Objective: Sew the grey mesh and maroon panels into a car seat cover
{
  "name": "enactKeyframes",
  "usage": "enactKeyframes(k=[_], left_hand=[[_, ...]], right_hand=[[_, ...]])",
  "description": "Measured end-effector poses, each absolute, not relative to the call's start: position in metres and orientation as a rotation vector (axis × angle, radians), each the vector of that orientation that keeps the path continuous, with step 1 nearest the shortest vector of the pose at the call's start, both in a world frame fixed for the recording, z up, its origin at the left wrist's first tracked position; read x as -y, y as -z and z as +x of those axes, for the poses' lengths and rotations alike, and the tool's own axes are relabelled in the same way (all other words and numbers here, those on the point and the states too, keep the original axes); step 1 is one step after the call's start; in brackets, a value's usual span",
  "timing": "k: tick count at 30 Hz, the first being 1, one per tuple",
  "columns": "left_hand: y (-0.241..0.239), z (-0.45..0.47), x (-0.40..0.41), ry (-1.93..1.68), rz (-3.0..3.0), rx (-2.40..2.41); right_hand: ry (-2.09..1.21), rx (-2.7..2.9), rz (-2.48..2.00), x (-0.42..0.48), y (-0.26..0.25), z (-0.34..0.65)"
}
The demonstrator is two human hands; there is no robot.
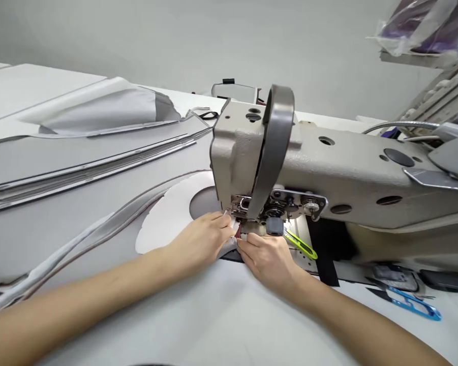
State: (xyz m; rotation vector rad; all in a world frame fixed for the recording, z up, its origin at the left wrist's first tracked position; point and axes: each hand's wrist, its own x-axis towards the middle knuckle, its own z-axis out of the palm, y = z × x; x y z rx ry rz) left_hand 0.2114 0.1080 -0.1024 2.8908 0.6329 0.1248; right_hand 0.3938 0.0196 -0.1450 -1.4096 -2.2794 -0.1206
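Note:
My left hand [202, 239] and my right hand [269, 259] meet at the foot of a grey industrial sewing machine [328, 168]. Both pinch the edge of a grey fabric piece [226, 247] right under the needle area. A white oval fabric piece [168, 218] lies under and left of my left hand. The needle itself is hidden behind the machine head and my fingers.
A green thread snip [301, 244] lies on the machine bed right of my right hand. Blue-handled snips [415, 304] rest at the right. Grey piping strips [80, 239] and folded grey fabric [99, 109] cover the table [198, 325] to the left.

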Motion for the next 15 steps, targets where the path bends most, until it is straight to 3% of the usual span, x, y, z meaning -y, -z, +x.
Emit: enactKeyframes(k=[9, 15], left_hand=[[0.108, 0.224, -0.107, -0.079, 2.914, -0.673], [0.042, 0.206, -0.143, 0.258, 2.603, -0.420]], right_hand=[[0.074, 2.240, -1.472, -0.021, 0.147, 0.396], [0.094, 2.173, -1.588, -0.023, 0.149, 0.401]])
